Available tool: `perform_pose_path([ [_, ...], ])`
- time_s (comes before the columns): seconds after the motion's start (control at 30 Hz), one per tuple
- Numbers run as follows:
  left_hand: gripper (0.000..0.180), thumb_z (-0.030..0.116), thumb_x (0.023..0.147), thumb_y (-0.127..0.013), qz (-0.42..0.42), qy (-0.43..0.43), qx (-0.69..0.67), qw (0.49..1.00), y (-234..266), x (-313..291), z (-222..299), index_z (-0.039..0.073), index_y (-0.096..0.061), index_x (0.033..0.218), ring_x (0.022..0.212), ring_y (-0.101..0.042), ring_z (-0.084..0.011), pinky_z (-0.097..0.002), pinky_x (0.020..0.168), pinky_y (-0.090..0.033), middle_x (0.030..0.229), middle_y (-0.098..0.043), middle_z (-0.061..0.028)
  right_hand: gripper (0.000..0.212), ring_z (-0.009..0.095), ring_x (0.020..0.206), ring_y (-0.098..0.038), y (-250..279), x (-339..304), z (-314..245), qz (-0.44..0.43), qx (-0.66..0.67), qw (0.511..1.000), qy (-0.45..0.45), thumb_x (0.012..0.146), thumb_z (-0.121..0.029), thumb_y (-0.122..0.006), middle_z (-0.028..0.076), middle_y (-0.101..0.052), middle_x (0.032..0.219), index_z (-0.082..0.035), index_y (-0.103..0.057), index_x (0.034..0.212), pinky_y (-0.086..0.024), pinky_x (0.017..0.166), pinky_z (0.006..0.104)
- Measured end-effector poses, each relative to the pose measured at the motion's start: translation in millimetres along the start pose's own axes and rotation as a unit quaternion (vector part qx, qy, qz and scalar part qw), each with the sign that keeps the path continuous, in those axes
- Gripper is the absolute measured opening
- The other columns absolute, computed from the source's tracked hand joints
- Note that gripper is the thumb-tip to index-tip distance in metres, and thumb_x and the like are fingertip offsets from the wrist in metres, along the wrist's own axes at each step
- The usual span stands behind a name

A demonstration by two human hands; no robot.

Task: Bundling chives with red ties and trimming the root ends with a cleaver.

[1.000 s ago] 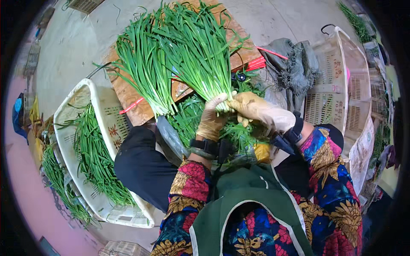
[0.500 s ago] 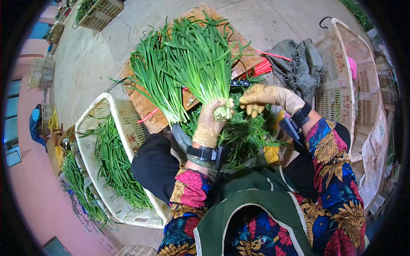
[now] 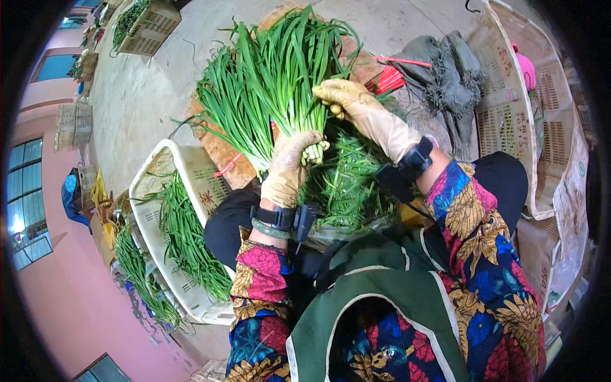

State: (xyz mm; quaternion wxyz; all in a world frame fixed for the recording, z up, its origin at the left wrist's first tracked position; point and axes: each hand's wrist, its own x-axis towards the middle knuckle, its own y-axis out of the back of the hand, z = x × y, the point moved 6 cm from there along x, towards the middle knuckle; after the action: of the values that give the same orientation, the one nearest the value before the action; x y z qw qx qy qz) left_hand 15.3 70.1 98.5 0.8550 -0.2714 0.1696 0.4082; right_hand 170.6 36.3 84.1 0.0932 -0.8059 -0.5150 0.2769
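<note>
My left hand [image 3: 289,167], in a cream rubber glove, is wrapped round the pale stem ends of a bunch of garlic chives [image 3: 289,70]. The leaves fan out away from me. At the bunch's right side is my gloved right hand [image 3: 356,105], its fingers bent and pressed together against the outer leaves. Whatever its fingertips may pinch is hidden. Another bunch of garlic chives [image 3: 232,105] lies under and left of the held one, on a brown board [image 3: 238,172]. Loose green trimmings [image 3: 350,181] are heaped below my hands.
A white crate [image 3: 137,194] of garlic chives stands at my left. On the right are a tall beige crate [image 3: 509,121] and a grey sack [image 3: 436,76]. Red strips [image 3: 385,79] lie at the board's right. Another crate [image 3: 149,28] stands far left.
My left hand has shifted slightly left with the bunch. My right hand has moved left and farther from me, from beside the stems to the leaves' right side. The view has turned a little.
</note>
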Motion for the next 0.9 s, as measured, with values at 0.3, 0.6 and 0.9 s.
perform_pose_path([
  [0.3, 0.018, 0.005, 0.081, -0.063, -0.038, 0.068, -0.153, 0.985, 16, 16, -57, -0.002, -0.06, 0.097, 0.075, -0.066, -0.0231, -0.0316, 0.062, -0.055, 0.088, -0.066, -0.0133, 0.016, 0.013, 0.083, -0.065, -3, -20, 22, -0.012, 0.135, 0.991, 0.006, 0.093, -0.022, -0.056, 0.008, -0.067, 0.092, -0.007, -0.056, 0.097, -0.052, 0.071, 0.0236],
  [0.6, 0.032, 0.037, 0.093, -0.054, -0.07, 0.077, -0.298, 0.949, 8, 20, -81, 0.007, -0.058, 0.106, 0.071, -0.063, -0.0217, -0.0327, 0.062, -0.053, 0.089, -0.065, -0.0088, 0.02, 0.013, 0.077, -0.064, -6, -45, 49, -0.001, 0.006, 0.999, 0.048, 0.095, -0.025, -0.054, 0.008, -0.066, 0.088, -0.005, -0.052, 0.094, -0.051, 0.067, 0.0221],
  [0.9, 0.032, 0.015, 0.081, -0.061, 0.026, 0.111, -0.4, 0.909, 13, 24, -99, 0.0, -0.055, 0.109, 0.085, -0.063, -0.0294, -0.0386, 0.075, -0.054, 0.101, -0.063, -0.0156, 0.018, 0.018, 0.082, -0.065, -11, -90, 23, 0.0, -0.033, 0.993, 0.117, 0.096, -0.019, -0.052, 0.009, -0.063, 0.088, -0.002, -0.054, 0.102, -0.052, 0.07, 0.0271],
])
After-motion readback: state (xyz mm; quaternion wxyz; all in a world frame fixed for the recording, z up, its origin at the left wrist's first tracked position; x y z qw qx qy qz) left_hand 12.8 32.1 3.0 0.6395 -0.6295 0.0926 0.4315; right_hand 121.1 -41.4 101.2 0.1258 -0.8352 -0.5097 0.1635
